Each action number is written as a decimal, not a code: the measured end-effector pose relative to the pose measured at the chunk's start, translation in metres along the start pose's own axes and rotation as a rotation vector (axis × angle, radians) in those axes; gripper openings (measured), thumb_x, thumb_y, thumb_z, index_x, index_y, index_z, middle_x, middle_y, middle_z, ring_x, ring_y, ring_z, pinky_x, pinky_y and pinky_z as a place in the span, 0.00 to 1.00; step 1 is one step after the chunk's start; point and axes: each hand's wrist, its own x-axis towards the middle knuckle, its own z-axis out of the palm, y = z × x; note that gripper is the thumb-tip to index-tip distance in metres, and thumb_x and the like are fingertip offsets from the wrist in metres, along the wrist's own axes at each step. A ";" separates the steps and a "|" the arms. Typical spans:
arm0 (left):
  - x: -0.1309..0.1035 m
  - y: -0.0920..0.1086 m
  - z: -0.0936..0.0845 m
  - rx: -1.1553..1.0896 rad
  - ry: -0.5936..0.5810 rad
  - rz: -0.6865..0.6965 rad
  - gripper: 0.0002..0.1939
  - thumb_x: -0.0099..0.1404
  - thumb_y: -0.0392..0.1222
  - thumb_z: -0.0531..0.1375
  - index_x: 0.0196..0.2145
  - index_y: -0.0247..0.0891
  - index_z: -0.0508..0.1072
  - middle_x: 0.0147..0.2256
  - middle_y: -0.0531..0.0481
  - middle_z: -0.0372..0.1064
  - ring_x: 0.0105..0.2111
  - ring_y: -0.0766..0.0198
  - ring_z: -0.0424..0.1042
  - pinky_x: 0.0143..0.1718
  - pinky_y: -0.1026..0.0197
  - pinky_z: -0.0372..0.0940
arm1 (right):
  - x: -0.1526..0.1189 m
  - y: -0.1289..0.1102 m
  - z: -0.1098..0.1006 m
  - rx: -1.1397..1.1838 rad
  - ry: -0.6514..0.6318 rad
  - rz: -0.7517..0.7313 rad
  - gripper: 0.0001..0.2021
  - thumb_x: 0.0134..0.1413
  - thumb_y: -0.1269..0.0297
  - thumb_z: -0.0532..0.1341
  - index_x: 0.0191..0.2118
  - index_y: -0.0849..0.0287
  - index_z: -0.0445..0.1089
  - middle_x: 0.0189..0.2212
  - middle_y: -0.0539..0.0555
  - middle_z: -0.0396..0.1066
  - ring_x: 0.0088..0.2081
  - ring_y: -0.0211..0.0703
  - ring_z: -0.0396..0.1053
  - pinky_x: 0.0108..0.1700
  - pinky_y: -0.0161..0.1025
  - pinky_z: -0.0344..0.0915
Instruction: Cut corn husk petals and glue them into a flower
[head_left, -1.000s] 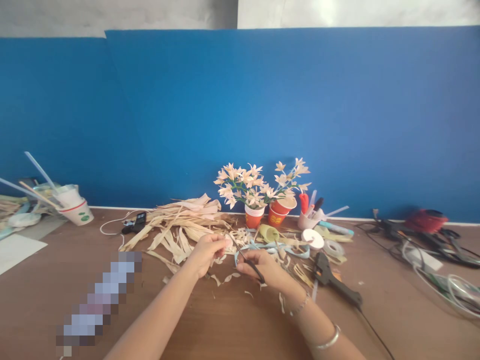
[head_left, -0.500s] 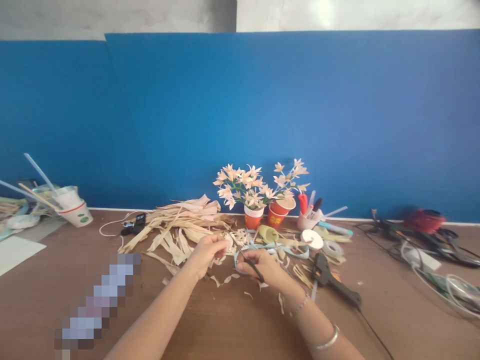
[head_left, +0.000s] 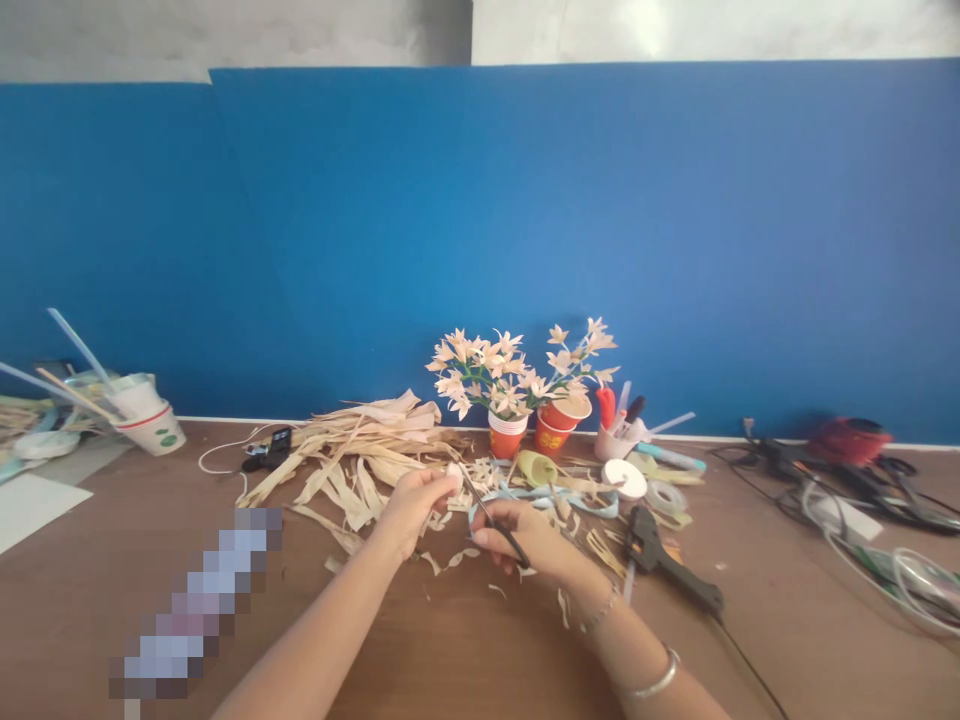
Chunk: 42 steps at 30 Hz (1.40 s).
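Note:
Between the thumb and fingers of my left hand (head_left: 417, 508) is pinched a small pale piece of husk (head_left: 454, 478). My right hand (head_left: 517, 535) is closed around the dark handles of a pair of scissors (head_left: 491, 515). The blades point up and left, close beside the pale piece; whether they touch it I cannot tell. Behind my left hand spreads a heap of dried corn husks (head_left: 375, 440). Small pale offcuts (head_left: 450, 562) lie scattered under and around both hands. Past my right hand curls a light blue ribbon (head_left: 592, 500).
Pale flowers stand in a red paper cup (head_left: 507, 436) and in a second red cup (head_left: 553, 430). To the right lie a white disc (head_left: 624, 479), a clear tape roll (head_left: 666, 497) and a black glue gun (head_left: 671, 565) with its cord. A white cup (head_left: 154, 430) leans at far left.
The pale piece now shows a little more above my left fingertips, which have turned slightly. My right hand and the scissors have barely moved.

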 end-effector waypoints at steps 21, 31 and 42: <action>-0.003 0.001 0.000 0.032 -0.004 -0.014 0.13 0.44 0.47 0.67 0.22 0.33 0.74 0.22 0.50 0.70 0.23 0.67 0.64 0.26 0.65 0.56 | 0.006 0.009 0.002 -0.106 0.081 -0.035 0.18 0.43 0.50 0.67 0.30 0.61 0.71 0.15 0.44 0.59 0.17 0.30 0.53 0.18 0.29 0.50; -0.002 0.006 -0.002 0.025 -0.002 -0.038 0.11 0.43 0.44 0.69 0.23 0.33 0.77 0.20 0.51 0.71 0.23 0.67 0.66 0.28 0.65 0.58 | 0.007 0.011 0.000 -0.246 0.123 -0.126 0.15 0.45 0.52 0.66 0.29 0.61 0.72 0.19 0.46 0.61 0.22 0.33 0.54 0.26 0.31 0.55; -0.002 0.004 -0.001 0.026 0.012 -0.041 0.11 0.43 0.43 0.69 0.22 0.33 0.77 0.19 0.50 0.70 0.23 0.67 0.65 0.27 0.65 0.58 | 0.006 0.008 0.001 -0.245 0.111 -0.133 0.15 0.47 0.53 0.65 0.26 0.61 0.71 0.20 0.47 0.61 0.22 0.34 0.54 0.26 0.32 0.54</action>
